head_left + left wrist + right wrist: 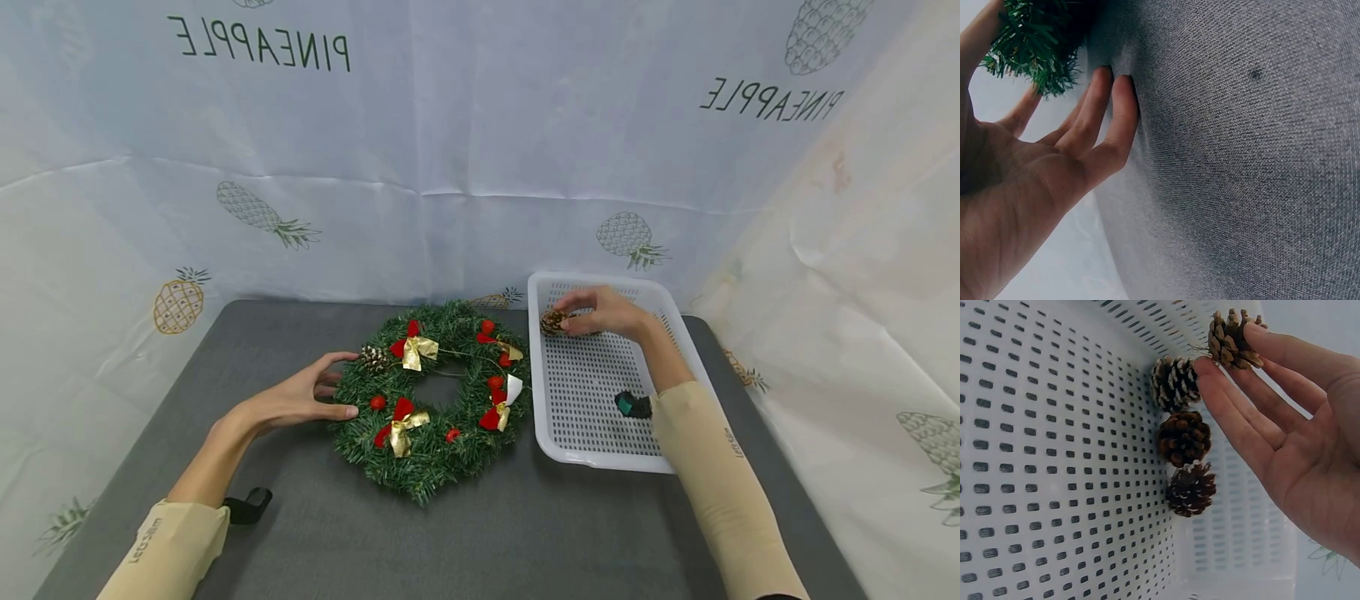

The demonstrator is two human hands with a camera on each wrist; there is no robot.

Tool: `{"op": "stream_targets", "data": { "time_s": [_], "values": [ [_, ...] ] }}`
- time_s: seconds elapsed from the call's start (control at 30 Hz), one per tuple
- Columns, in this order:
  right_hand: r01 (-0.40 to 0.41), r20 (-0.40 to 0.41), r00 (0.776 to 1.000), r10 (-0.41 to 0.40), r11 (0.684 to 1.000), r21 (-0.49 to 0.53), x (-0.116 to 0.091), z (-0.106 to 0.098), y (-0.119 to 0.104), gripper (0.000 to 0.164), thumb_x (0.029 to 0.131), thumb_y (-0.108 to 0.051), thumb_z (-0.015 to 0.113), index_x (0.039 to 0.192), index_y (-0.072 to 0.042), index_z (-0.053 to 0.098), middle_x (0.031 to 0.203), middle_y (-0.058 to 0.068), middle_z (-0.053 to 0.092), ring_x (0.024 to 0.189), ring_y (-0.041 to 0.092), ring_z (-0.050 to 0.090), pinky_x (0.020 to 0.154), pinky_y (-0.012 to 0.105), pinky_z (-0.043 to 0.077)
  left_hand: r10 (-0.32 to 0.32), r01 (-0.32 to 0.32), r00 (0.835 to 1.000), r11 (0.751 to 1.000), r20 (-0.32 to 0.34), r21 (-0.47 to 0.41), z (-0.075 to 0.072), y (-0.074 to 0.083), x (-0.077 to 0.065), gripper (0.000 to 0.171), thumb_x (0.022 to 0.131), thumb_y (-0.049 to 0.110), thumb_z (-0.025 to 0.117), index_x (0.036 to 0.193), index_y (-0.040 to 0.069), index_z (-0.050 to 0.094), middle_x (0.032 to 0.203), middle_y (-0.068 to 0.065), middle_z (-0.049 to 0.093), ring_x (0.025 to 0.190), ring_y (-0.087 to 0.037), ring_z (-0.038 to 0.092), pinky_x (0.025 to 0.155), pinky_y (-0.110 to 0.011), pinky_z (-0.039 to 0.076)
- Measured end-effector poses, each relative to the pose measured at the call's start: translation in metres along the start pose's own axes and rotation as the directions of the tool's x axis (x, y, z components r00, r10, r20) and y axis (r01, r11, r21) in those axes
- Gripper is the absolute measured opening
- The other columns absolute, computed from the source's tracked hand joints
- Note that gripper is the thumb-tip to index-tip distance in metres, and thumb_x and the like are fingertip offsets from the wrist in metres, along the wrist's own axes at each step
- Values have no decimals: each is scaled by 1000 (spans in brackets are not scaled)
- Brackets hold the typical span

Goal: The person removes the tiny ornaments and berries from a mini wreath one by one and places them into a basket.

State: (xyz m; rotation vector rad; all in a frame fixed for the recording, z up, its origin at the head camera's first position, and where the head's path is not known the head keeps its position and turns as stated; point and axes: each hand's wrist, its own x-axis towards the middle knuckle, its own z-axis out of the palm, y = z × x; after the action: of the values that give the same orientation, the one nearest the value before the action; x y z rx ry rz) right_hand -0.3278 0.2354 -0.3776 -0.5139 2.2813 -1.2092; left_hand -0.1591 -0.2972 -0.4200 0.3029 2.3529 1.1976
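Observation:
A green wreath (pixel 431 467) with red-and-gold bows, red balls and one frosted pinecone (pixel 376 359) lies on the grey table. My left hand (pixel 300 393) rests at its left edge, thumb on the greenery, fingers loosely bent. In the left wrist view, two fingertips (pixel 1124 94) touch the cloth below the wreath's sprigs (pixel 1038 47). Over the back left of a white basket (pixel 551 442), my right hand (pixel 603 312) pinches a brown pinecone (pixel 1232 340) between thumb and fingers. Below it, a frosted pinecone (pixel 1174 384) and two brown pinecones (pixel 1184 439) line the basket's side.
The perforated basket stands right of the wreath, close beside it. A black wrist strap (pixel 249 506) shows by the left forearm, and a dark device (pixel 632 405) by the right wrist. Behind the table hangs a pineapple-print curtain (pixel 450 233).

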Motion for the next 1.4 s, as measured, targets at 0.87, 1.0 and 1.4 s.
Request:
{"op": "stream_targets", "data": {
  "time_s": [0.87,1.0,1.4],
  "values": [
    [-26,60,998,30,998,-63,8,6,16,46,101,-5,75,144,5,62,152,32,59,113,40,79,100,50,66,0,0,1000,1000,4,-9,0,1,-1,100,100,36,81,174,17,16,171,-43,20,155,-68,29,111,-73,50],
    [-43,69,997,47,998,-53,9,8,16,46,101,-4,74,144,6,62,151,33,60,113,40,79,100,50,66,1,-1,1000,1000,3,-9,0,1,-1,100,100,36,81,174,17,16,171,-43,20,155,-68,30,111,-73,51],
    [-60,54,996,64,996,-67,8,12,12,49,101,-9,77,146,4,63,149,31,63,113,40,79,99,50,66,3,-3,1000,1000,5,-9,0,2,-2,100,100,36,81,174,17,16,172,-43,19,155,-68,29,111,-73,50]
  ]
}}
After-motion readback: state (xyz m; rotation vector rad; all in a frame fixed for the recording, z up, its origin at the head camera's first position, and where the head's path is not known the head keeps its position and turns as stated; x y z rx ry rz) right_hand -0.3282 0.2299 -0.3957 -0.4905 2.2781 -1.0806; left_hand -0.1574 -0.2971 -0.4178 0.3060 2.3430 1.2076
